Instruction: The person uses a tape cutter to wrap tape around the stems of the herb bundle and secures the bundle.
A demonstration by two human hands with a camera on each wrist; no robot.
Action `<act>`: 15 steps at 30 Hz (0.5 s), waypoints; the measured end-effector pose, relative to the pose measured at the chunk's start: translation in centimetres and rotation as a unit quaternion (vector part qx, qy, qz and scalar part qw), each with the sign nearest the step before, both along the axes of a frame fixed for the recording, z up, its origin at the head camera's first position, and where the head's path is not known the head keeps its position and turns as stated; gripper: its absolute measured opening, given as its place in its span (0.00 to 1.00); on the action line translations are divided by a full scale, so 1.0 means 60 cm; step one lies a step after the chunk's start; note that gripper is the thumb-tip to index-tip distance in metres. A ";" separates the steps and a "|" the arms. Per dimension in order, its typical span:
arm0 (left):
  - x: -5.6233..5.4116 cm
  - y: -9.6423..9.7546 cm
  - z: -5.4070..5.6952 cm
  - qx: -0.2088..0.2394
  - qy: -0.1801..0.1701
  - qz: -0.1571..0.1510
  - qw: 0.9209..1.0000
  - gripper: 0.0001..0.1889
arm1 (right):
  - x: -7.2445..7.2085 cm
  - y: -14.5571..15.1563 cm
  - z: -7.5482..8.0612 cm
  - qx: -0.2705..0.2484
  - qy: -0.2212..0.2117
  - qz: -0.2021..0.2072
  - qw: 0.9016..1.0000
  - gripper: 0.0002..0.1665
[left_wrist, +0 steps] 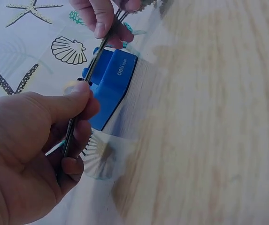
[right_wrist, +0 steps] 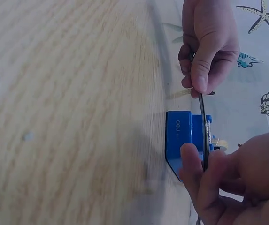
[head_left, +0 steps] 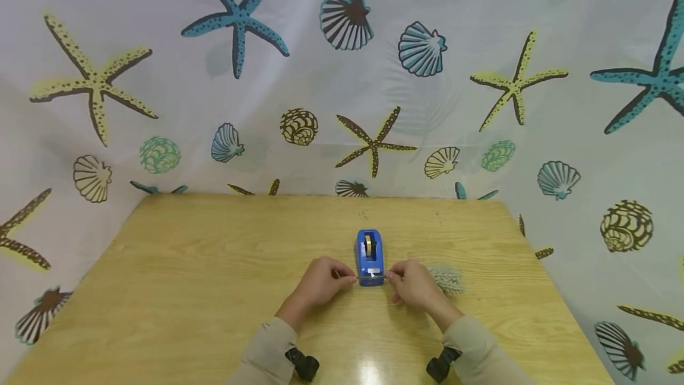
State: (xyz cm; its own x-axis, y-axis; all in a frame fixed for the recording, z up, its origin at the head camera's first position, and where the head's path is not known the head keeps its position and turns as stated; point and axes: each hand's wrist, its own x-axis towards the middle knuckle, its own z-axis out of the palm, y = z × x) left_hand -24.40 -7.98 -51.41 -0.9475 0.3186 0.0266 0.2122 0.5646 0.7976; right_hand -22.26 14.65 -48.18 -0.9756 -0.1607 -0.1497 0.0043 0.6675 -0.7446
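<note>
My left hand (head_left: 319, 283) and right hand (head_left: 415, 286) pinch a bundle of thin dark stems (left_wrist: 96, 58) between thumb and fingers. The stems run level from one hand to the other, across the front end of a blue tape dispenser (head_left: 364, 265). A bushy, pale grey-green head (head_left: 447, 280) shows beyond the right hand, apparently at the end of the stems; its exact plant kind cannot be told. The dispenser stands on the table with a tape roll (head_left: 368, 246) in it. In the right wrist view, the stems (right_wrist: 203, 112) pass in front of the dispenser (right_wrist: 176, 143).
A light wooden table (head_left: 214, 254) lies under both hands. Behind it and at its sides hangs a white cloth (head_left: 385, 88) printed with starfish and shells. Each sleeve cuff carries a small black camera (head_left: 304, 365).
</note>
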 end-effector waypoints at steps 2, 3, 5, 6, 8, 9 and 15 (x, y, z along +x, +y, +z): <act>0.001 0.000 -0.001 0.002 -0.012 0.007 1.000 0.05 | 0.000 0.000 0.003 0.015 -0.003 0.008 1.000 0.12; 0.001 0.001 -0.001 0.004 -0.018 0.011 1.000 0.04 | -0.001 -0.001 0.004 0.019 -0.005 0.010 1.000 0.12; 0.001 0.002 -0.003 0.009 -0.023 0.016 1.000 0.04 | -0.002 0.000 0.006 0.021 -0.002 0.011 1.000 0.13; 0.001 0.002 -0.003 0.012 -0.024 0.019 0.999 0.03 | -0.003 0.000 0.006 0.020 0.003 0.011 1.000 0.12; -0.001 0.003 -0.004 0.015 -0.019 0.027 0.999 0.03 | -0.005 0.000 0.006 0.013 0.006 0.001 1.000 0.11; -0.002 0.003 -0.005 0.016 -0.012 0.029 0.999 0.03 | -0.006 0.000 0.005 0.010 0.005 -0.006 1.000 0.10; -0.008 0.007 -0.006 0.017 -0.007 0.051 0.999 0.04 | -0.012 -0.002 0.004 -0.004 -0.003 -0.018 1.000 0.07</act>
